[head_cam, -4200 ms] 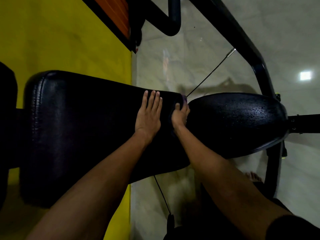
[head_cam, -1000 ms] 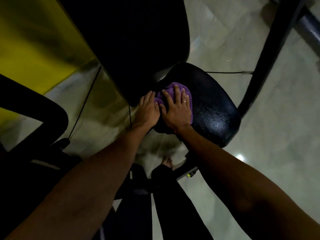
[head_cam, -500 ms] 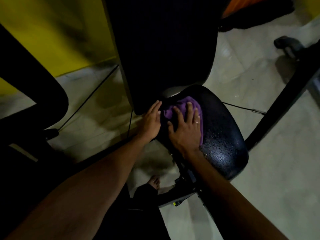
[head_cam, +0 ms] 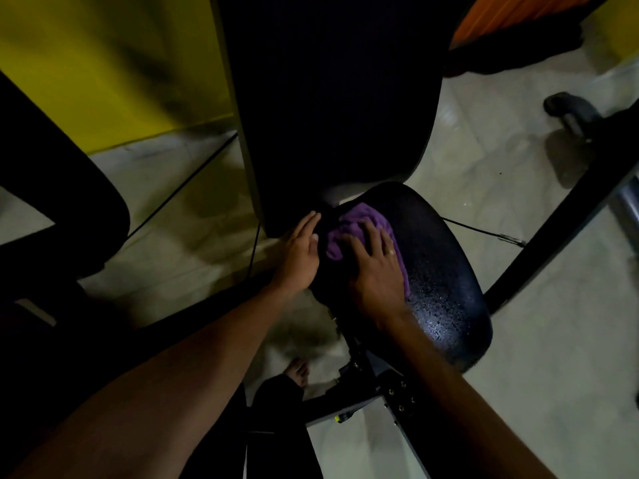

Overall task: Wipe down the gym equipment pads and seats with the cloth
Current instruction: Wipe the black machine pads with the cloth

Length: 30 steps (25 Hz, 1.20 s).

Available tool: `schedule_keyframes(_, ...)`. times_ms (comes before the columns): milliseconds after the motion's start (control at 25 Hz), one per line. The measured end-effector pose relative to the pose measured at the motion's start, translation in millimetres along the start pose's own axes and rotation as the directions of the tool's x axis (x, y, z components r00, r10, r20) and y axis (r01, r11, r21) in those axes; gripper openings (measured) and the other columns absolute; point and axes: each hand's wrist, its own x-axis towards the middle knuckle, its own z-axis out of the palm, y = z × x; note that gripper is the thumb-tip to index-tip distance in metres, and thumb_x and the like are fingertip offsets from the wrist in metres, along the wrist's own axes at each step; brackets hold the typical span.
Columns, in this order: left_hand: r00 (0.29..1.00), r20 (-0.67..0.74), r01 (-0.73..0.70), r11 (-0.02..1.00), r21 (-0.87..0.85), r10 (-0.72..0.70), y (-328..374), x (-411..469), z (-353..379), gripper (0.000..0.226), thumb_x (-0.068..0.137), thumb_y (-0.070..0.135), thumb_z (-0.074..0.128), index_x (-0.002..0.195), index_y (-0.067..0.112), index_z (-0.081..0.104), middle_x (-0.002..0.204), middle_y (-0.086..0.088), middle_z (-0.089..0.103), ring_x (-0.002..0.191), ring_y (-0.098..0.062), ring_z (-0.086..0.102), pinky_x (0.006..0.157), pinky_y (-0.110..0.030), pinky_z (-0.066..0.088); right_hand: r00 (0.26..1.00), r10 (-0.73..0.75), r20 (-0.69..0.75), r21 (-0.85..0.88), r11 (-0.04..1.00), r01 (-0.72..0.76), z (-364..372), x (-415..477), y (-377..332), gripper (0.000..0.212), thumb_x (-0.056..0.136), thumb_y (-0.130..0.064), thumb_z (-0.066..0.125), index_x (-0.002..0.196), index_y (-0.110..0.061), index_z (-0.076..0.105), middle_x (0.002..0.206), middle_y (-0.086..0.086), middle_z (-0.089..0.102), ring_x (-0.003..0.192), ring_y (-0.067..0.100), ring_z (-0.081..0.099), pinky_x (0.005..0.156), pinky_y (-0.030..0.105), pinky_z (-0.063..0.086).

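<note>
— Where is the cloth (head_cam: 350, 217)?
— On the seat (head_cam: 449, 288), under the flat, spread fingers of the right hand (head_cam: 377, 271).
— And the left hand (head_cam: 299, 257)?
— Fingers straight, together, touching the seat's edge beside the cloth.

Both forearms (head_cam: 166, 382) bare right up to the frame edge. Right hand (head_cam: 375, 271): thin pale ring (head_cam: 391, 252) on one finger. Legs in dark trousers (head_cam: 273, 399), black by the look, cuff reaching the ankle. One bare foot (head_cam: 298, 369) showing past the cuff, toes visible.
</note>
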Motion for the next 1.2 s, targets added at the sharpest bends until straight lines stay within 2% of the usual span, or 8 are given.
schedule_keyframes(120, 1.000, -0.013, 0.002, 1.000, 0.030, -0.002, 1, 3, 4, 0.044, 0.103, 0.006, 0.040, 0.147, 0.010, 0.045, 0.157, -0.004, 0.036, 0.142, -0.024, 0.037, 0.116, -0.030, 0.032, 0.998, 0.059, 0.021, -0.010, 0.998, -0.059, -13, -4, 29, 0.064, 0.083, -0.029, 0.039, 0.146, -0.025, 0.050, 0.165, 0.011, 0.026, 0.150, 0.043, 0.023, 0.122, 0.050, 0.027)
schedule_keyframes(280, 0.999, 0.027, -0.040, 0.996, 0.084, 0.038, 4, 3, 3, 0.047, 0.103, 0.003, 0.039, 0.150, 0.009, 0.040, 0.160, -0.004, 0.030, 0.145, -0.022, 0.033, 0.113, -0.021, 0.027, 0.980, 0.197, 0.009, -0.011, 0.980, -0.197, -23, 69, 20, 0.061, 0.093, -0.025, 0.058, 0.151, -0.025, 0.041, 0.167, 0.012, 0.017, 0.152, 0.041, 0.014, 0.125, 0.050, 0.020)
schedule_keyframes(400, 0.994, 0.110, -0.018, 0.990, 0.140, 0.002, 5, 3, -5, 0.050, 0.102, 0.000, 0.039, 0.152, 0.005, 0.033, 0.163, -0.006, 0.023, 0.148, -0.024, 0.027, 0.114, -0.019, 0.021, 0.995, 0.091, 0.046, -0.044, 0.995, -0.089, -8, 90, -12, 0.057, 0.098, -0.041, 0.054, 0.152, -0.027, 0.040, 0.166, 0.009, 0.020, 0.153, 0.041, 0.011, 0.126, 0.053, 0.017)
schedule_keyframes(560, 0.985, 0.171, -0.050, 0.978, 0.202, 0.015, 11, 0, -17, 0.052, 0.104, 0.008, 0.039, 0.155, 0.006, 0.027, 0.164, -0.006, 0.019, 0.148, -0.025, 0.026, 0.120, -0.037, 0.025, 0.999, 0.007, 0.049, -0.047, 0.999, -0.005, 1, 36, -21, 0.058, 0.096, -0.050, 0.040, 0.151, -0.032, 0.040, 0.169, 0.007, 0.017, 0.155, 0.039, 0.009, 0.127, 0.052, 0.010)
schedule_keyframes(640, 0.983, 0.184, -0.070, 0.969, 0.238, 0.025, 9, 2, -18, 0.051, 0.106, 0.017, 0.037, 0.156, 0.011, 0.027, 0.164, -0.004, 0.021, 0.147, -0.027, 0.029, 0.117, -0.045, 0.031, 0.997, -0.006, 0.081, -0.058, 0.998, 0.011, -7, 6, 4, 0.058, 0.094, -0.042, 0.047, 0.151, -0.030, 0.041, 0.170, 0.008, 0.015, 0.155, 0.039, 0.009, 0.127, 0.047, 0.009)
schedule_keyframes(920, 0.972, 0.233, -0.138, 0.862, 0.488, 0.023, 25, 18, -9, 0.056, 0.107, 0.034, 0.035, 0.156, 0.011, 0.024, 0.162, -0.006, 0.024, 0.147, -0.026, 0.026, 0.116, -0.043, 0.027, 0.961, 0.275, 0.012, -0.005, 0.961, -0.275, -31, 80, 39, 0.059, 0.097, -0.037, 0.051, 0.153, -0.027, 0.036, 0.169, 0.014, 0.010, 0.154, 0.043, 0.010, 0.127, 0.051, 0.010)
schedule_keyframes(1080, 0.963, 0.258, -0.220, 0.774, 0.593, 0.076, 46, 33, 6, 0.054, 0.103, 0.025, 0.041, 0.153, 0.007, 0.028, 0.159, -0.009, 0.030, 0.147, -0.025, 0.026, 0.118, -0.038, 0.022, 0.993, 0.115, 0.035, 0.015, 0.993, -0.116, -21, 67, 25, 0.065, 0.095, -0.040, 0.055, 0.155, -0.028, 0.036, 0.170, 0.007, 0.010, 0.156, 0.035, 0.005, 0.128, 0.045, 0.004)
schedule_keyframes(1200, 0.970, 0.225, -0.209, 0.773, 0.599, 0.088, 55, 36, 14, 0.055, 0.100, 0.024, 0.045, 0.151, 0.008, 0.033, 0.156, -0.009, 0.036, 0.143, -0.026, 0.032, 0.117, -0.038, 0.023, 0.997, 0.069, -0.043, 0.061, 0.996, -0.067, -24, 15, 64, 0.066, 0.084, -0.043, 0.055, 0.148, -0.032, 0.047, 0.167, 0.003, 0.024, 0.153, 0.031, 0.023, 0.126, 0.045, 0.021)
